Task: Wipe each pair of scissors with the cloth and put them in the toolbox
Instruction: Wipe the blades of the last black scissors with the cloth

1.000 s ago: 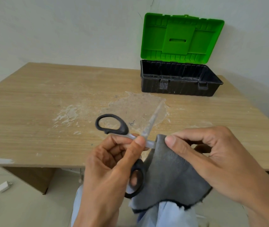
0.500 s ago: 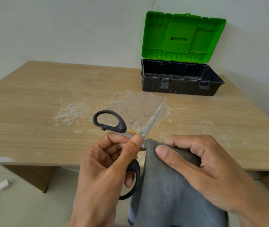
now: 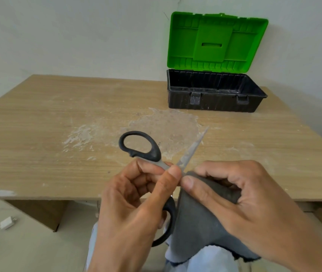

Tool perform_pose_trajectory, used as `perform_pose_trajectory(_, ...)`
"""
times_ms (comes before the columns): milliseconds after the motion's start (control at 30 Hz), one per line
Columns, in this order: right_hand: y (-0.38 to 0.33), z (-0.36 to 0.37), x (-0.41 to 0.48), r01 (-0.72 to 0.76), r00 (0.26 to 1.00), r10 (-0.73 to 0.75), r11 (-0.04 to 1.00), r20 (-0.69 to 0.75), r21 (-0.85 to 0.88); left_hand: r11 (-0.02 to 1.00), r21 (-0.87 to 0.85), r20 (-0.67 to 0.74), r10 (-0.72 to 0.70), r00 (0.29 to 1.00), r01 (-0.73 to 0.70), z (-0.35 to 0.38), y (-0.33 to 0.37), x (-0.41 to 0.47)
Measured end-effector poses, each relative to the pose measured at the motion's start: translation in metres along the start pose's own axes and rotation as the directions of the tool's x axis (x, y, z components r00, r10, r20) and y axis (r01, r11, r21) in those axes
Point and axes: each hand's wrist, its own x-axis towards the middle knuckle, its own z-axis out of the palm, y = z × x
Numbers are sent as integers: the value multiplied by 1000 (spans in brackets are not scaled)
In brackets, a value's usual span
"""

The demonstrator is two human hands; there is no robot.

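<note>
My left hand (image 3: pixel 136 203) grips a pair of black-handled scissors (image 3: pixel 148 152) near the pivot, spread wide, one blade pointing up and to the right. My right hand (image 3: pixel 232 195) pinches a dark grey cloth (image 3: pixel 195 226) against the base of the blades, thumb touching my left thumb. The other blade is hidden by the cloth. The rest of the cloth hangs down over my lap. The toolbox (image 3: pixel 215 103) stands at the back right of the table, black tub, green lid upright, interior dark.
The wooden table (image 3: pixel 38 124) has white scuffed patches in its middle and a chipped front edge. Below the table on the left lies a white charger (image 3: pixel 7 222) with its cable on the floor. The wall is right behind the toolbox.
My right hand has slid the cloth down the blade toward the pivot, closer to my left thumb. The scissors have tilted slightly and stay in my left hand.
</note>
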Motion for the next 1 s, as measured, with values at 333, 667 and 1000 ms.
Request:
perform_pose_trajectory(333, 13, -5, -8, -114, 993, 108, 967, 40, 228, 989, -116, -12, -89, 996, 87, -1, 5, 1)
perform_pose_trajectory(667, 9, -14, -10, -203, 979, 186, 938, 85, 281, 989, 102, 2, 105, 994, -105, -6, -3, -1)
perform_pose_trajectory(1000, 2, -3, -1, -167, 986, 157, 928, 58, 334, 973, 128, 33, 188, 982, -190, -7, 1, -1)
